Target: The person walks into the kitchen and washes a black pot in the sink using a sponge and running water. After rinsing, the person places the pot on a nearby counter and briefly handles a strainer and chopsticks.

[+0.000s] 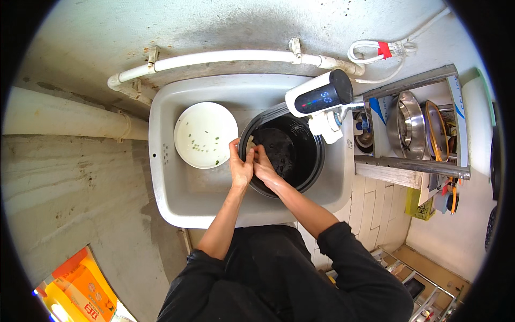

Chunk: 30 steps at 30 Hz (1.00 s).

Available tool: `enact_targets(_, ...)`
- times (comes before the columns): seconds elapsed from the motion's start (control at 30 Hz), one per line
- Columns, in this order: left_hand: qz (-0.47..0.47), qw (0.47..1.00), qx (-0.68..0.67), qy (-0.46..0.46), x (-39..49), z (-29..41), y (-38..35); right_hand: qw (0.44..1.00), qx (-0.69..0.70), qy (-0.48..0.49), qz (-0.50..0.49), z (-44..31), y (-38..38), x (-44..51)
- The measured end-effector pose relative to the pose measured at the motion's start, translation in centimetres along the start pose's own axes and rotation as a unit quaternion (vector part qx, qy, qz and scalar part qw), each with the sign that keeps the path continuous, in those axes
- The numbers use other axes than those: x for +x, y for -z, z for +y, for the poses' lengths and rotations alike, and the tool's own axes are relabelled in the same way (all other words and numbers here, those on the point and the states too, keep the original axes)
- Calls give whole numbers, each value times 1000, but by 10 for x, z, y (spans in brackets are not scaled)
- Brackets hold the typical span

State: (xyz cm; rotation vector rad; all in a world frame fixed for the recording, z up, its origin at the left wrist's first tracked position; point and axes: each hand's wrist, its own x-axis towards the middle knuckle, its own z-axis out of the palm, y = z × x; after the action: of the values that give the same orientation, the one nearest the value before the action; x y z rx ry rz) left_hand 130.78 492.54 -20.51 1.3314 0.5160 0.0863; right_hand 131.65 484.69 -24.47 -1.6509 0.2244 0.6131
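Note:
A dark inner pot of a rice cooker (305, 161) stands in a grey plastic sink (173, 201), under the faucet with a lit display (318, 96). My left hand (242, 165) grips the pot's left rim, its thumb inside. My right hand (264, 163) reaches over the wall into the pot, its fingers at a small pale cloth or pad (251, 143) against the inner wall. Which hand holds that piece cannot be made out. To the left of the pot lies a white round dish (201, 120) with bits of chopped green onion (197, 147) in it.
Behind the sink a white pipe (233, 56) runs along the wall. At the right a shelf (410, 166) holds stainless steel bowls (406, 124). A coiled white cable (362, 52) hangs above it. An orange and yellow package (84, 285) is at the lower left.

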Motion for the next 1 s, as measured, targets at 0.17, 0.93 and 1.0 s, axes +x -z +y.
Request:
enact_targets(0.17,17,989,126,-79,-7,-3,0,710,-696,108,-6,27,7,66)
enact_targets(0.93,133,988,73,-37,-19,-8,0,678,-716,160,-46,38,57,88)
enact_targets(1.0,133,988,64,-45,-18,-8,-4,667,-731,136,-48,40,76,84)
